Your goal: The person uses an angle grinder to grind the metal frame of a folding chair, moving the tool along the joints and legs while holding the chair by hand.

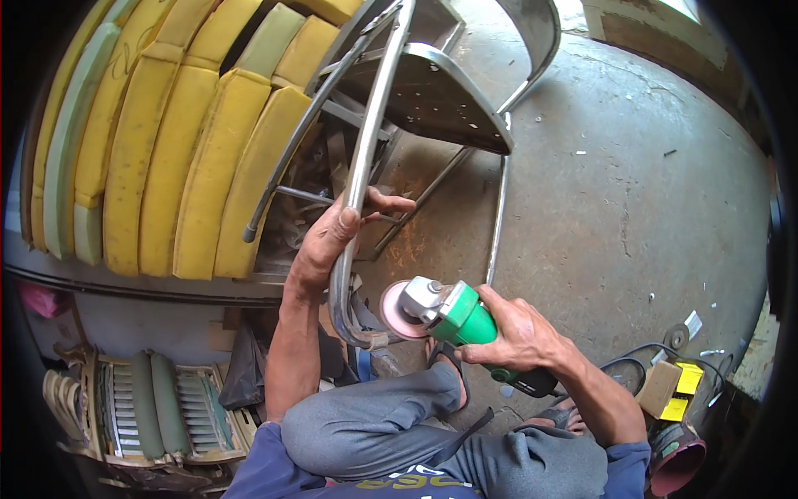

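A metal chair frame (366, 137) with bent tubes and a perforated seat plate (424, 96) lies tilted in front of me. My left hand (332, 233) steadies one tube, thumb on top, with some fingers stretched past it. Wrapped round the green body of an angle grinder (470, 318) is my right hand (524, 334). The grinder's pinkish disc (397, 311) sits close to the bent lower end of that tube; whether it touches the metal I cannot tell.
Yellow foam cushions (158, 158) stand in a row at left. Below them lies a wooden piece with green rolls (158, 403). At right are a cardboard box (658, 389), a loose disc (677, 336), a black cable (636, 366) and a reddish pot (677, 461) on the concrete floor (615, 175).
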`<state>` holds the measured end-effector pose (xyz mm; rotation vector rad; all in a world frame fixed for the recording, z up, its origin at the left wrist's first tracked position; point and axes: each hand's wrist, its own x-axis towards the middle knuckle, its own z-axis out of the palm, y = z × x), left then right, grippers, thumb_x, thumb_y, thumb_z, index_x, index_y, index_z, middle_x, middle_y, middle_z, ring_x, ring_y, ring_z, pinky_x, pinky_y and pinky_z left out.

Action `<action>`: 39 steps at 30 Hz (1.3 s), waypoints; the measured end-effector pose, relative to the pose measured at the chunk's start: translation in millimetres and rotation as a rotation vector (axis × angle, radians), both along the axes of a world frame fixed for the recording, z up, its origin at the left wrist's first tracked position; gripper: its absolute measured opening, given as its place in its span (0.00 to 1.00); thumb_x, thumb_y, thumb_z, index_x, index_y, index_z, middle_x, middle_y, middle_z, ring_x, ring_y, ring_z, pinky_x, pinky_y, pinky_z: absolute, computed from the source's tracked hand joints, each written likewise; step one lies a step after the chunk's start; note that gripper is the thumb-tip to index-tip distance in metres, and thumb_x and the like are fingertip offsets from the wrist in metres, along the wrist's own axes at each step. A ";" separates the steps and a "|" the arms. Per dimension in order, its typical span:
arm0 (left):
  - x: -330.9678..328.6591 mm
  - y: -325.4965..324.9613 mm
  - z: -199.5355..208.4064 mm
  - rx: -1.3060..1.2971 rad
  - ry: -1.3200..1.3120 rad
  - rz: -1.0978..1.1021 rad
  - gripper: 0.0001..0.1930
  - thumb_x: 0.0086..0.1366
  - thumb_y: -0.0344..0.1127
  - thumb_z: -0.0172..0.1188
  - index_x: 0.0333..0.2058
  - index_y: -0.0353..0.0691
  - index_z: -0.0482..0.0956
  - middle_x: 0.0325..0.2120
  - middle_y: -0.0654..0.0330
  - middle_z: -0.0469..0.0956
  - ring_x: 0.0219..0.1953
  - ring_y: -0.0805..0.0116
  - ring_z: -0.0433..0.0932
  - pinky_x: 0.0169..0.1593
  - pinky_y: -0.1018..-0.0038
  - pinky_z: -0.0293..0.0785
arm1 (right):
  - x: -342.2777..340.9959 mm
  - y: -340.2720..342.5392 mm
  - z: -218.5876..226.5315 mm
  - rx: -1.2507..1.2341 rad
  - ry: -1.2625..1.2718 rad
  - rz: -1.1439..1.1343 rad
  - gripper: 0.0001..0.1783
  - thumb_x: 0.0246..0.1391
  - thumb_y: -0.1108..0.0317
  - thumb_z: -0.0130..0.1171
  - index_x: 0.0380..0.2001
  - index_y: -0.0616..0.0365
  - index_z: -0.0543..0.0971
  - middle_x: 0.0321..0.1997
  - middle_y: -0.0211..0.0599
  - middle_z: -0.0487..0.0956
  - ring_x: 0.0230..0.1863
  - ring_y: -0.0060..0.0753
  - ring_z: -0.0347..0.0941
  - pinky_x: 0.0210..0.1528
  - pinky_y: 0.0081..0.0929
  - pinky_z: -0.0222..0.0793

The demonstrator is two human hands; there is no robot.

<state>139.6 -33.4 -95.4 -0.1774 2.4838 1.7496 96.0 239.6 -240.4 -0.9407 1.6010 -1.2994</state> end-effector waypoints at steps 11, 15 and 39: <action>-1.6 1.7 7.9 -0.158 -0.003 -0.031 0.45 0.66 0.76 0.47 0.57 0.34 0.74 0.55 0.48 0.77 0.60 0.60 0.71 0.68 0.60 0.59 | 7.5 26.8 19.0 -0.085 -0.158 -0.004 0.43 0.43 0.46 0.72 0.55 0.64 0.69 0.39 0.63 0.83 0.42 0.63 0.83 0.48 0.49 0.77; -0.5 4.4 15.5 -0.180 -0.040 -0.035 0.49 0.62 0.80 0.43 0.57 0.35 0.75 0.56 0.51 0.77 0.61 0.61 0.71 0.67 0.61 0.60 | 8.5 31.4 42.4 -0.136 -0.132 0.103 0.43 0.46 0.46 0.72 0.57 0.63 0.68 0.39 0.62 0.83 0.43 0.62 0.83 0.47 0.48 0.77; 0.6 -14.0 4.9 -0.142 -0.107 -0.098 0.51 0.62 0.82 0.30 0.66 0.45 0.69 0.62 0.57 0.74 0.67 0.59 0.67 0.71 0.55 0.52 | 28.9 5.2 13.1 -0.270 -0.357 0.024 0.48 0.45 0.38 0.70 0.58 0.64 0.70 0.45 0.55 0.81 0.47 0.48 0.79 0.52 0.40 0.72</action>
